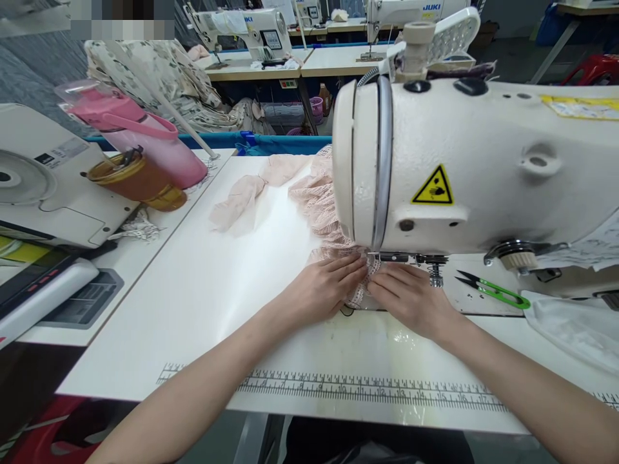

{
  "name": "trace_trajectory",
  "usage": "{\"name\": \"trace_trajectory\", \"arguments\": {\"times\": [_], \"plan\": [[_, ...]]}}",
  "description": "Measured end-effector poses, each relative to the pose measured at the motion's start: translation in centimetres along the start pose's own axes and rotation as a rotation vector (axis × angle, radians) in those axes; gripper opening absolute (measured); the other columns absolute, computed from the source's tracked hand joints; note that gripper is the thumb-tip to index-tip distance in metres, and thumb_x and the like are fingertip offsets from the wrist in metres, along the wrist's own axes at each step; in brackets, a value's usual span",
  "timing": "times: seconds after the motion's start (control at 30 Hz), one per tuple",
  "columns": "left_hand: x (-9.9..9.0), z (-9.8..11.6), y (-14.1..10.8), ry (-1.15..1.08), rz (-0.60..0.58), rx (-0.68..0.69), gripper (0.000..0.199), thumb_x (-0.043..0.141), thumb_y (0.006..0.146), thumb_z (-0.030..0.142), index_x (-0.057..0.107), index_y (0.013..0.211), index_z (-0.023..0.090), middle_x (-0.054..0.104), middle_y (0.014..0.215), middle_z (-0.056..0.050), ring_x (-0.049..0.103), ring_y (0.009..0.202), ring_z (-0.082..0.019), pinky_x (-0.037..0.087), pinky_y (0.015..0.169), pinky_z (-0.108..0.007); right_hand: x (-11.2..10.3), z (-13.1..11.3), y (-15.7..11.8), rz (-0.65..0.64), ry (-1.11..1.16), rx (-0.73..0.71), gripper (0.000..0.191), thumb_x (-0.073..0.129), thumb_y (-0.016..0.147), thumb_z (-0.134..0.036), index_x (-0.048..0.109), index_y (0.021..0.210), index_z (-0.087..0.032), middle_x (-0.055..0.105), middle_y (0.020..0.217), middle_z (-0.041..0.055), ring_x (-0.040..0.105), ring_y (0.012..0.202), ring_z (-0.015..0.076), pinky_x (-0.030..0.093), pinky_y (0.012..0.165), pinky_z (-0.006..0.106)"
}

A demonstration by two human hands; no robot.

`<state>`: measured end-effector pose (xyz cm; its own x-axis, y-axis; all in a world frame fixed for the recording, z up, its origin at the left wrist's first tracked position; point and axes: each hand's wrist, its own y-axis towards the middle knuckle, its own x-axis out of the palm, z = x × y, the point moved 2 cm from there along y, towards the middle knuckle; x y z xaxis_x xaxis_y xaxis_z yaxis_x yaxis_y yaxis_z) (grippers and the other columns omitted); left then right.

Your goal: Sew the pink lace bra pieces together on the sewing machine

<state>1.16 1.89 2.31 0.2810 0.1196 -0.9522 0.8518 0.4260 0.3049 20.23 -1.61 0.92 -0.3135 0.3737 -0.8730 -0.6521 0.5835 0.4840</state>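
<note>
Gathered pale pink lace fabric lies under the head of a white sewing machine. My left hand is on the left part of the lace, fingers together and pressed onto it beside the needle area. Opposite it, my right hand has its curled fingers closed at the lace's right edge, close below the machine head. A narrow openwork strip of the lace shows between the two hands. Both thumbs are mostly hidden, and the machine head covers the needle.
Green-handled thread snips lie right of my right hand, near white cloth. Sheer pink fabric spreads to the left. A pink bottle and brown cup stand further left. A printed ruler runs along the table's front.
</note>
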Motion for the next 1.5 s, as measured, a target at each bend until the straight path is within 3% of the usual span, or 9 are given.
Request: {"name": "trace_trajectory", "arguments": {"times": [0.17, 0.3, 0.5, 0.63, 0.77, 0.9, 1.0, 1.17, 1.5], "plan": [[0.0, 0.2, -0.1, 0.018, 0.018, 0.032, 0.037, 0.041, 0.095, 0.016, 0.059, 0.126, 0.007, 0.06, 0.13, -0.012, 0.055, 0.125, -0.023, 0.05, 0.104, -0.04, 0.0, 0.4, -0.2, -0.012, -0.003, 0.003, 0.028, 0.044, 0.09, -0.004, 0.067, 0.089, -0.02, 0.068, 0.089, 0.0024, 0.058, 0.093, 0.014, 0.047, 0.075, 0.025], [-0.5, 0.2, -0.4, -0.03, 0.047, 0.148, 0.03, 0.048, 0.096, 0.021, 0.062, 0.121, 0.014, 0.063, 0.127, -0.008, 0.058, 0.121, -0.019, 0.05, 0.104, -0.037, -0.3, 0.1, -0.4, 0.01, 0.055, 0.018, 0.021, 0.048, 0.091, -0.011, 0.067, 0.089, -0.021, 0.069, 0.089, 0.0024, 0.06, 0.09, 0.0143, 0.048, 0.075, 0.027], [-0.8, 0.5, -0.4, 0.058, 0.06, 0.179, 0.023, 0.048, 0.097, 0.022, 0.069, 0.107, 0.02, 0.068, 0.119, -0.004, 0.063, 0.113, -0.017, 0.055, 0.097, -0.035, -1.2, -0.8, 0.0, 0.075, 0.12, -0.021, 0.009, 0.055, 0.091, -0.022, 0.064, 0.092, -0.02, 0.07, 0.09, 0.0017, 0.062, 0.092, 0.0154, 0.051, 0.083, 0.029], [-0.9, 0.8, -0.3, 0.129, 0.128, 0.222, 0.024, 0.047, 0.098, 0.018, 0.07, 0.102, 0.017, 0.071, 0.112, -0.004, 0.067, 0.107, -0.016, 0.057, 0.093, -0.031, -1.6, -1.0, 0.5, 0.114, 0.146, -0.104, 0.01, 0.057, 0.089, -0.013, 0.063, 0.085, -0.021, 0.069, 0.085, -0.0022, 0.062, 0.084, 0.0115, 0.048, 0.101, 0.031], [-0.7, 0.9, -0.3, 0.055, 0.095, 0.192, 0.024, 0.046, 0.098, 0.019, 0.068, 0.107, 0.014, 0.069, 0.116, -0.006, 0.064, 0.113, -0.017, 0.054, 0.096, -0.031, -1.8, -1.1, 0.5, 0.112, 0.167, -0.154, 0.016, 0.057, 0.086, -0.004, 0.064, 0.084, -0.019, 0.07, 0.085, -0.0016, 0.062, 0.086, 0.0113, 0.042, 0.109, 0.031], [-0.1, 0.6, -0.4, -0.046, 0.005, 0.09, 0.041, 0.045, 0.097, 0.028, 0.053, 0.131, 0.006, 0.051, 0.14, -0.015, 0.042, 0.136, -0.024, 0.044, 0.11, -0.04, -1.8, -1.1, 0.2, 0.113, 0.183, -0.127, 0.015, 0.057, 0.087, -0.005, 0.065, 0.087, -0.018, 0.072, 0.088, -0.0006, 0.064, 0.087, 0.0115, 0.048, 0.1, 0.028], [0.5, 0.4, -0.5, -0.08, -0.091, 0.031, 0.053, 0.046, 0.095, 0.032, 0.041, 0.142, 0.008, 0.042, 0.147, -0.016, 0.034, 0.14, -0.026, 0.04, 0.112, -0.043, -1.8, -1.1, 0.1, 0.129, 0.187, -0.108, 0.014, 0.057, 0.086, -0.005, 0.065, 0.086, -0.017, 0.072, 0.086, -0.0012, 0.065, 0.081, 0.0111, 0.053, 0.087, 0.026], [0.6, 0.1, -0.6, -0.075, -0.152, 0.017, 0.052, 0.047, 0.093, 0.029, 0.042, 0.142, 0.012, 0.042, 0.147, -0.014, 0.035, 0.14, -0.027, 0.04, 0.111, -0.046, -1.5, -1.2, 0.0, 0.14, 0.164, -0.114, 0.015, 0.057, 0.086, -0.005, 0.065, 0.089, -0.017, 0.073, 0.087, -0.002, 0.066, 0.081, 0.011, 0.054, 0.076, 0.025], [0.2, 0.1, -0.3, -0.035, -0.127, 0.034, 0.05, 0.048, 0.09, 0.024, 0.048, 0.138, 0.01, 0.049, 0.142, -0.017, 0.045, 0.133, -0.028, 0.042, 0.109, -0.045, -1.2, -1.3, 0.3, 0.21, 0.118, -0.14, 0.016, 0.058, 0.085, -0.004, 0.066, 0.084, -0.017, 0.073, 0.08, -0.0052, 0.065, 0.075, 0.0107, 0.053, 0.064, 0.024]]}}
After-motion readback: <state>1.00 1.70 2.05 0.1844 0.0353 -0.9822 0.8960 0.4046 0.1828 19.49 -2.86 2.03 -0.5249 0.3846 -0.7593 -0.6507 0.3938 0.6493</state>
